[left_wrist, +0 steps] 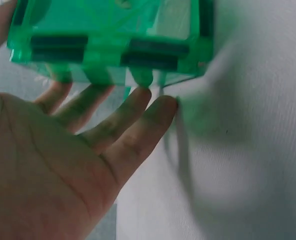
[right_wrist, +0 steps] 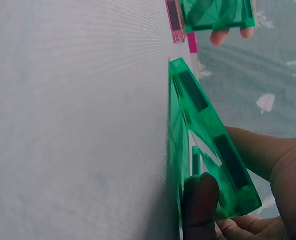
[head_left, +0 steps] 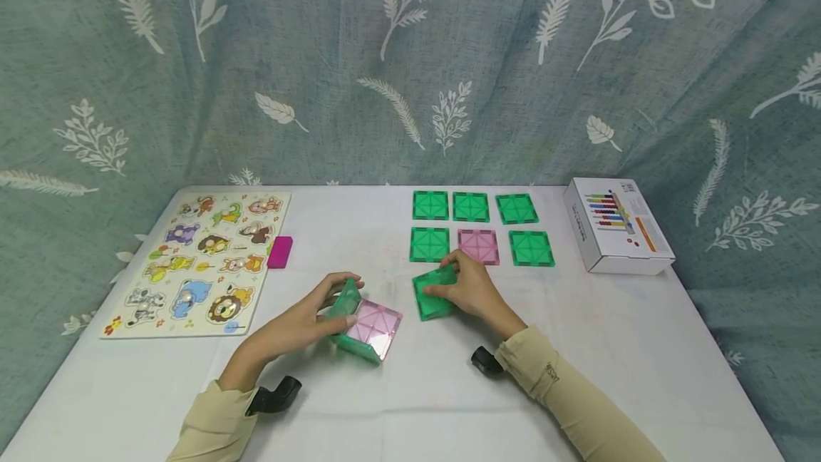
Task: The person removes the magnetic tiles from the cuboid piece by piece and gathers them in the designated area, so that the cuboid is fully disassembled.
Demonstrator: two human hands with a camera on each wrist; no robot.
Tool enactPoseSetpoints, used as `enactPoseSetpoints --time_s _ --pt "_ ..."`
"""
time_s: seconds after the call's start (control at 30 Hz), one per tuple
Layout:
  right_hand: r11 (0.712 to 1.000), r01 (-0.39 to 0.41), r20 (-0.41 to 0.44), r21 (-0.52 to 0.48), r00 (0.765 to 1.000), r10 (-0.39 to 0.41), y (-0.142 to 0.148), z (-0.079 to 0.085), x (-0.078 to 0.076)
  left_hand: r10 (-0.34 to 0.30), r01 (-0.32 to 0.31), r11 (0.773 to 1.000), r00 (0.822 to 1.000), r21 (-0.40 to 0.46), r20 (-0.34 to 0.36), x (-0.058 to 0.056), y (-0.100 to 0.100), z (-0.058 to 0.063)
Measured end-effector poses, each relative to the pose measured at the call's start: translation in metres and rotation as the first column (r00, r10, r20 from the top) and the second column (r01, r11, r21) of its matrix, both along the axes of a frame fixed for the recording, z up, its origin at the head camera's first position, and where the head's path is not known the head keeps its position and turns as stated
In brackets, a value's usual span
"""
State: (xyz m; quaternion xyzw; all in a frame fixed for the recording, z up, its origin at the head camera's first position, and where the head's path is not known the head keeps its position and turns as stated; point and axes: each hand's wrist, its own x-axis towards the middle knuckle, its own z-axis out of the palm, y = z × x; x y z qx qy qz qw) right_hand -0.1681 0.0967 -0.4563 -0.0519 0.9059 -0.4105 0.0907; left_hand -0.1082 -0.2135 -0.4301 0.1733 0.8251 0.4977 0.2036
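Observation:
In the head view, my left hand [head_left: 301,321] grips a joined set of square magnetic tiles, thumb on the near side and fingers behind. A pink tile [head_left: 377,323] lies in this set, with green tiles [head_left: 347,299] standing at its edges. The left wrist view shows the fingers under a green tile wall [left_wrist: 108,50]. My right hand [head_left: 477,291] pinches a single green magnetic tile [head_left: 425,303] between thumb and fingers. In the right wrist view this tile [right_wrist: 208,120] is tilted, its far end close to the white tabletop.
Several green tiles [head_left: 430,205] and one pink tile [head_left: 485,252] lie in two rows at the back. A boxed toy [head_left: 618,227] stands right of them. At left lie an animal puzzle board [head_left: 212,248] and a magenta block [head_left: 279,252]. A patterned curtain [head_left: 333,91] hangs behind.

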Motion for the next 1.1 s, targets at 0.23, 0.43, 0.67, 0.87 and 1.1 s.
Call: enactPoseSetpoints --time_s 0.23,0.43,0.67,0.87,1.1 --pt "1.000 0.016 -0.004 -0.006 1.000 -0.016 0.001 -0.002 -0.001 -0.076 0.071 0.995 0.995 0.070 0.068 0.001 -0.008 0.002" --pt "0.997 0.037 0.003 -0.072 0.999 -0.037 -0.002 -0.005 -0.002 -0.108 0.100 0.986 0.992 0.135 0.060 0.002 -0.011 0.002" --pt "0.995 0.044 -0.001 -0.086 0.999 -0.045 -0.006 -0.007 -0.003 -0.112 0.097 0.982 0.990 0.161 0.085 0.004 -0.013 0.001" --pt "0.998 0.039 -0.036 -0.051 0.999 -0.041 -0.007 -0.006 -0.003 -0.110 0.093 0.981 0.989 0.170 0.099 0.004 -0.013 0.001" --pt "0.998 0.043 -0.031 -0.054 0.999 -0.045 -0.009 -0.008 -0.003 -0.101 0.088 0.986 0.991 0.140 0.093 0.005 -0.014 0.001"
